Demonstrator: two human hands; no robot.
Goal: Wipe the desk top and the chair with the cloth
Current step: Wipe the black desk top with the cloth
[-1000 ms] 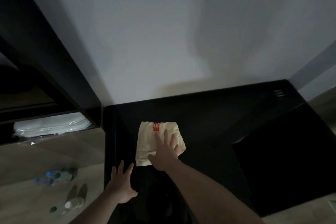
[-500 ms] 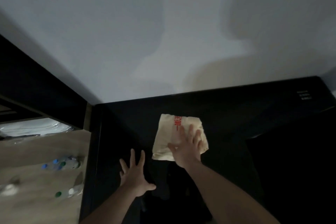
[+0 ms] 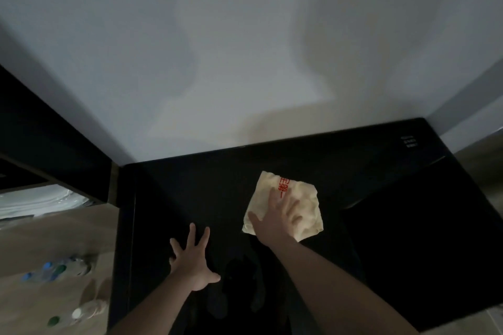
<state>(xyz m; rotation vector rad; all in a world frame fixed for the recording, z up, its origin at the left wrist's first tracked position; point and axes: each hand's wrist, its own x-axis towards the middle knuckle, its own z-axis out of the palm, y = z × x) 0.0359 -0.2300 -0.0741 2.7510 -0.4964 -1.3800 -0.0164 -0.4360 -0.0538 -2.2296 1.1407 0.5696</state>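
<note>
Wiping is under way on the desk (image 3: 217, 185): the right hand (image 3: 277, 219) lies flat on the cloth (image 3: 299, 198), fingers spread and pressing it down, not pinching it. The cloth sits folded on the dark top, right of centre and short of the wall (image 3: 245, 49). The left hand (image 3: 194, 261) is planted on the desk near the front edge, fingers splayed wide, holding nothing, and looks like a brace. How much of the top has been covered I can't tell; the surface is too dark to show wiped and unwiped parts. My read: we're mid-desk, with the far right stretch and the back strip along the wall likely to need a pass. No chair is in view, so that half looks not yet started. Bottles (image 3: 54, 272) lie on the floor to the left, well apart.
</note>
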